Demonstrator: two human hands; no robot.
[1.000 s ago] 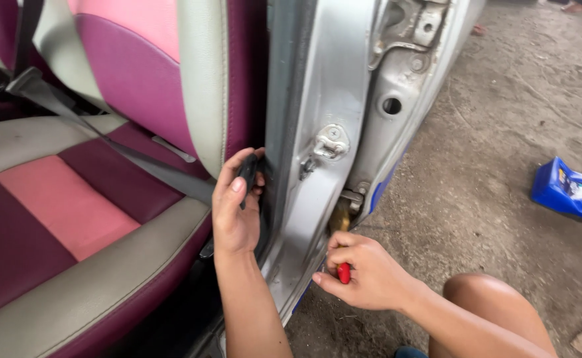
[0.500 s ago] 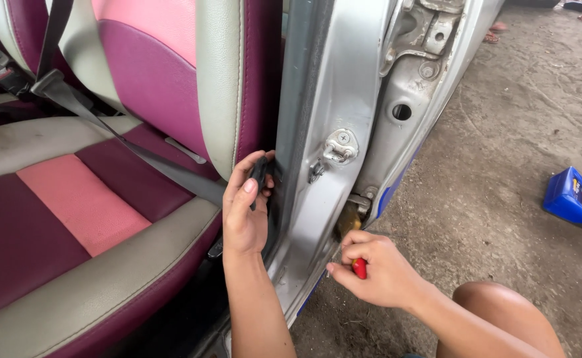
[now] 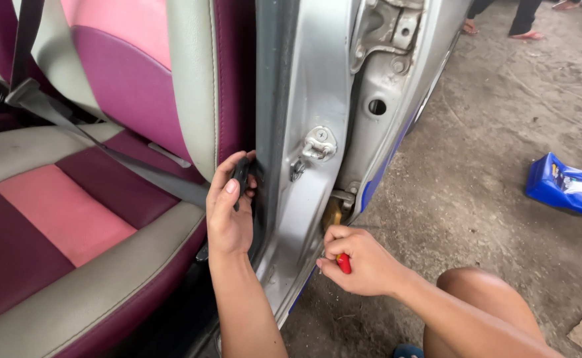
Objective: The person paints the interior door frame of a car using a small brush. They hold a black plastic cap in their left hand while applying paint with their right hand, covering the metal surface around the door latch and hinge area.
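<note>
Screwdriver (image 3: 344,263) at the foot of the silver door pillar (image 3: 304,199), work under way, fastener not visibly out.
Held red-handled in the closed right hand (image 3: 360,262), tip hidden near the pillar's base; left hand (image 3: 230,205) curled round the black trim (image 3: 240,176) at the pillar's left edge, beside the seat (image 3: 72,199); blue bag (image 3: 569,189) lying far right.

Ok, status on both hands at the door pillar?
Left hand grips black trim on the silver door pillar. Right hand shut on red-handled tool. Tool tip hidden.
</note>
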